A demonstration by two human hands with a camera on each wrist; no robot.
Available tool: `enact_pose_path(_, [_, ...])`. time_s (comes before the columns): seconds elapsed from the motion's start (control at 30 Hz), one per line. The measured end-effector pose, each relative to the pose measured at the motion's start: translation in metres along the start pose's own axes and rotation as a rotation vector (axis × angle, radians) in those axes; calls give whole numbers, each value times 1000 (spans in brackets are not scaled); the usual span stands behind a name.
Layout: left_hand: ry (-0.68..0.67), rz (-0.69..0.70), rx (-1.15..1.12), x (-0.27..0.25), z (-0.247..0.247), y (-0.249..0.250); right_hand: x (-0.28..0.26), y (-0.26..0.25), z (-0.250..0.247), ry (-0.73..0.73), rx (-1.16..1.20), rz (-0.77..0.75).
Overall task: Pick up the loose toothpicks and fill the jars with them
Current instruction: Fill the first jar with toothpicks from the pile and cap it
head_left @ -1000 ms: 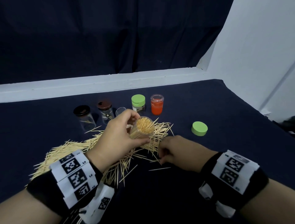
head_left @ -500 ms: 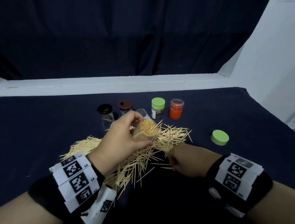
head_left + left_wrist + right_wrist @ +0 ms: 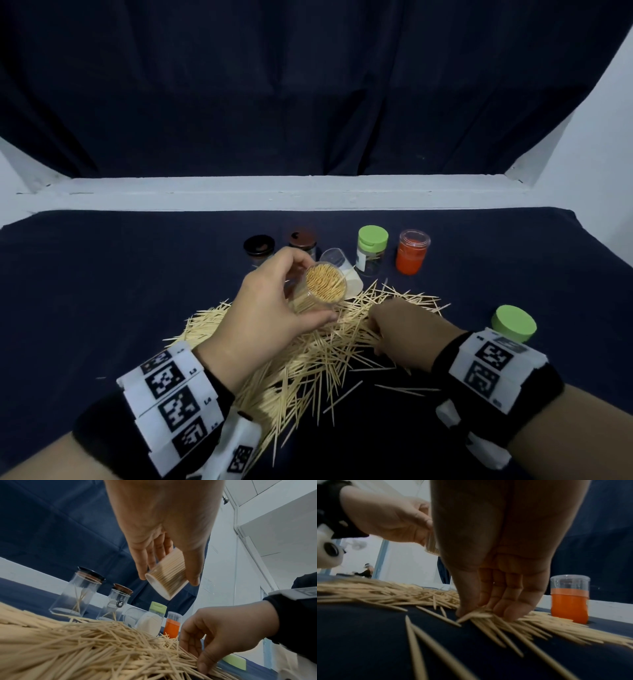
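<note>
Head view: left hand point(image 3: 263, 318) fingers point(image 3: 143, 561) grasping one tilted, toothpick-packed jar point(image 3: 323, 286) above toothpick pile point(image 3: 308, 363). Right hand point(image 3: 407, 329) fingers point(image 3: 503, 601) pinching toothpicks at pile's right edge. Beyond pile: five more jars, one tipped; right of pile: one green lid point(image 3: 513, 323).

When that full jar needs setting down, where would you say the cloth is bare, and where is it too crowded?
Bare cloth lies left of the toothpick pile and the black-lidded jar, and between the orange jar and the loose green lid. It is crowded at the centre: the pile, both hands, and the jar row behind. The left hand holds the full jar.
</note>
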State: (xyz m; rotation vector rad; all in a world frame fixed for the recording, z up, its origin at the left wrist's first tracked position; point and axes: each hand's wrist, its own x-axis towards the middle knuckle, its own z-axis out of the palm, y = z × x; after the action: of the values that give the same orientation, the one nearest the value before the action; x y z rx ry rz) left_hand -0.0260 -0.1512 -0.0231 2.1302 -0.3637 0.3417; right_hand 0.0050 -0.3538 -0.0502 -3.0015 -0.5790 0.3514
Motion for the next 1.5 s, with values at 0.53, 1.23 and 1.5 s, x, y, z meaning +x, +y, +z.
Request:
enact_pose_path(0.53, [48, -97, -4, 7, -8, -25, 1, -8, -53, 380, 777, 23])
enact_pose_path(1.23, [62, -126, -108, 10, 0, -15, 23, -57, -43, 542, 1124, -95])
enact_pose_path(1.5, [86, -152, -63, 10, 2, -18, 23, -51, -49, 415, 1262, -95])
